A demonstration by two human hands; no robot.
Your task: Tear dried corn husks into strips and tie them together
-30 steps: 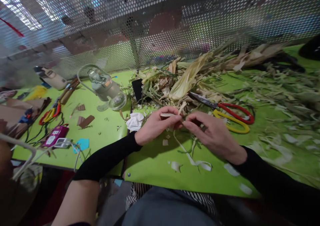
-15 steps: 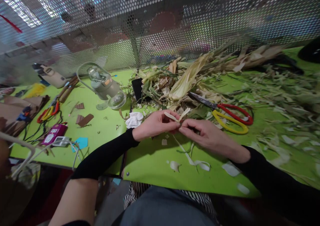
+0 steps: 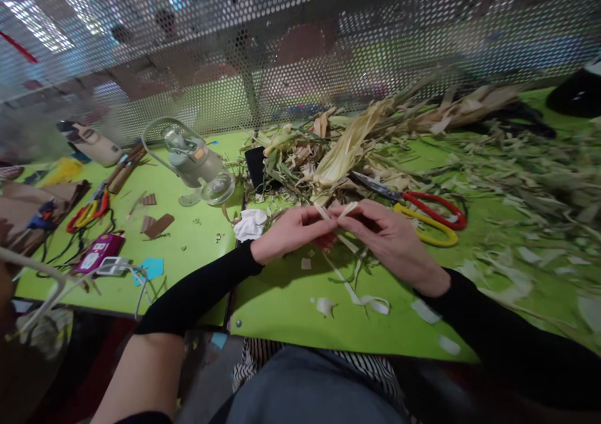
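Observation:
Thumb and fingers of my left hand (image 3: 293, 231) are closed on a thin pale corn husk strip (image 3: 348, 210). My right hand (image 3: 392, 239) pinches the same strip close beside it, and the fingertips of both hands meet. Two short ends of the strip stick up between the fingers, and a length hangs below. Right behind my hands lies a heap of corn husks (image 3: 340, 155). Scissors with red and yellow handles (image 3: 425, 223) rest just beyond my right hand, their blades on the husks. A crumpled white tissue (image 3: 250, 225) is near my left wrist.
A clear-based bottle with a handle (image 3: 197, 164) stands on the green table (image 3: 277, 305) at left. Further left are a purple box (image 3: 101, 253), cables and a second pair of scissors (image 3: 91, 211). A perforated metal screen (image 3: 197, 86) runs along the back. Husk scraps cover the right side.
My right hand has shifted up and left, its fingers now over the strip beside my left fingertips. My left hand keeps its hold. The whole view has shifted slightly.

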